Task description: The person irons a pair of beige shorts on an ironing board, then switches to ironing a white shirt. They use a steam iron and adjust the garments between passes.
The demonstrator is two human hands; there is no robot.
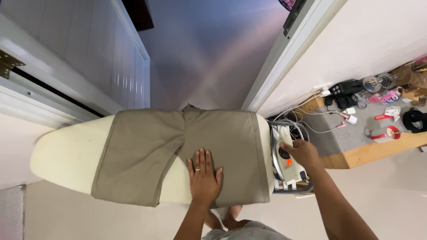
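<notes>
A pair of khaki cotton shorts (178, 155) is spread flat across a long cream-padded ironing board (62, 155), the waistband lying toward three o'clock and the legs toward nine. The left hand (204, 177) is laid palm-down with fingers spread on the cloth near the six o'clock edge, holding nothing, only pressing the fabric. The right hand (302, 152) is closed over the handle of a white electric iron (287, 158), which is parked on a wire rest (289, 184) at the board's three o'clock end. For a good pass, the cloth is best kept taut under the flat palm, and those fingers are best kept well clear of the soleplate's path. The iron's cord is thought to run toward one o'clock, though the tangle there is hard to read. At two o'clock a low wooden shelf (369, 153) is crowded with white cables (311, 111), a black charger block (344, 89) and red-handled utensils (384, 133); a white panelled door (102, 58) is seen at eleven o'clock.
</notes>
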